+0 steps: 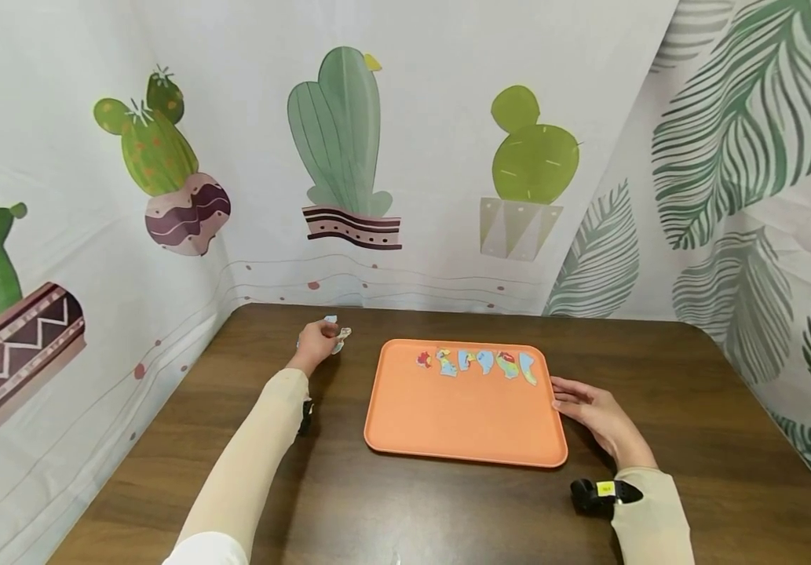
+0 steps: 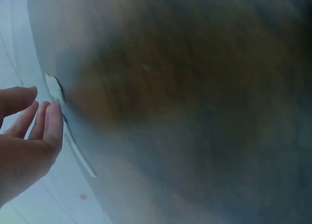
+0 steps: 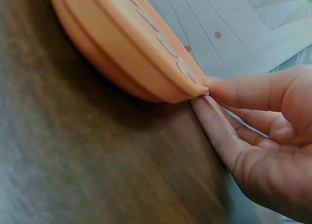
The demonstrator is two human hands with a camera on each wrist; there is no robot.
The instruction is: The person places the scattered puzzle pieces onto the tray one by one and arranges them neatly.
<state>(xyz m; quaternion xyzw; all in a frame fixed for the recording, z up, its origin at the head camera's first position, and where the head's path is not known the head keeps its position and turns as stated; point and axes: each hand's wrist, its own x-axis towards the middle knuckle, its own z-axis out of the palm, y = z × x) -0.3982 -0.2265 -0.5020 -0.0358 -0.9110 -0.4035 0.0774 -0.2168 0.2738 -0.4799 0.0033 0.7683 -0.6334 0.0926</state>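
Observation:
At the far left of the table, my left hand [image 1: 315, 344] reaches to a few flat puzzle pieces [image 1: 344, 334], partly hidden by it. In the left wrist view, a gap shows between thumb and fingers, and the fingertips are right at a pale piece [image 2: 55, 88]. Another thin piece [image 2: 80, 153] lies beside them. My right hand [image 1: 599, 416] pinches the right rim of an orange tray [image 1: 462, 424], thumb on top and fingers beneath. Several blue, yellow and red irregular puzzle pieces [image 1: 507, 366] lie in a row along the tray's far side.
The dark wooden table [image 1: 405, 510] ends at the back against a white cloth [image 1: 433, 157] printed with cacti and leaves. Similar cloth hangs at both sides. Both wrists wear black straps, the right one with a black device [image 1: 592, 497].

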